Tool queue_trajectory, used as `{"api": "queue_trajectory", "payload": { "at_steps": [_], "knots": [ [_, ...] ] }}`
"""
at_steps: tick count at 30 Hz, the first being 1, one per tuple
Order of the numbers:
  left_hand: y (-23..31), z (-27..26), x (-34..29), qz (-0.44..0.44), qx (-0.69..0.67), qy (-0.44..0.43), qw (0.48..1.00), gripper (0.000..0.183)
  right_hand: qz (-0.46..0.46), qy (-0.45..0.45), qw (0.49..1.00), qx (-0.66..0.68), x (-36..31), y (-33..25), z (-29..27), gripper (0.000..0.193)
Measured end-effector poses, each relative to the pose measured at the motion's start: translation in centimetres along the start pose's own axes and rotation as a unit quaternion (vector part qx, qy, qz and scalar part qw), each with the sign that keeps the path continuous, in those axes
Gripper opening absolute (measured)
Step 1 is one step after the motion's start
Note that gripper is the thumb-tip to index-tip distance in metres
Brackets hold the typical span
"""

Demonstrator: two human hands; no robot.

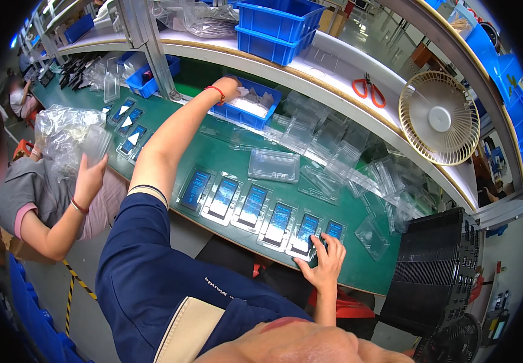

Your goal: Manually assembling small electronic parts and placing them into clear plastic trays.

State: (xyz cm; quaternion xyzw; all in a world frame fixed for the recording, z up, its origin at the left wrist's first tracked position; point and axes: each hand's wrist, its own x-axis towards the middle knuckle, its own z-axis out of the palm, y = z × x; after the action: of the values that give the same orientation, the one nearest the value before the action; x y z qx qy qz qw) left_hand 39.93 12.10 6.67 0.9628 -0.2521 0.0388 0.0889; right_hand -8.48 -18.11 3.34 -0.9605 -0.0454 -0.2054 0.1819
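My left arm reaches far across the bench, and my left hand (229, 89) is at a blue bin (244, 117) that holds small white pieces (255, 100). Its fingers are mostly hidden behind the hand, so what they hold does not show. Near the front edge, my right hand (324, 264) lies with fingers apart over the lower end of a flat clear package (303, 236). That package carries a dark, phone-like panel with blue print. More such packages (251, 209) stand in a row to its left, and one (334, 229) lies just right.
Clear plastic trays (273, 166) and lids (340, 157) are heaped along the bench's back. A black stack (428, 266) stands right. Above, a shelf bears blue bins (276, 30), red scissors (368, 91) and a fan (440, 118). At left, a co-worker's hand (92, 175) holds clear trays.
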Motion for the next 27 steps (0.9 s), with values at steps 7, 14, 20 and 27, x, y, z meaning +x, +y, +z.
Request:
{"api": "queue_trajectory", "payload": {
  "at_steps": [7, 14, 20, 27],
  "knots": [
    [1.9, -3.2, -4.0, -0.127, -0.494, -0.009, 0.86, 0.015, 0.008, 0.016, 1.0, 0.024, -0.1, -0.5, -0.7, 0.063],
    [8.3, -3.2, -17.9, -0.047, -0.721, -0.059, 0.688, 0.021, -0.017, 0.105, 0.973, 0.207, 6.5, -4.1, 1.3, 0.038],
    [12.8, -0.4, -26.5, -0.101, -0.696, -0.003, 0.711, 0.019, 0.114, -0.054, 0.841, 0.526, 15.3, -10.1, 8.6, 0.036],
    [10.3, 0.6, -33.4, -0.21, -0.758, 0.086, 0.611, 0.02, 0.165, -0.194, 0.728, 0.636, 16.0, -15.7, 12.2, 0.01]
  ]
}}
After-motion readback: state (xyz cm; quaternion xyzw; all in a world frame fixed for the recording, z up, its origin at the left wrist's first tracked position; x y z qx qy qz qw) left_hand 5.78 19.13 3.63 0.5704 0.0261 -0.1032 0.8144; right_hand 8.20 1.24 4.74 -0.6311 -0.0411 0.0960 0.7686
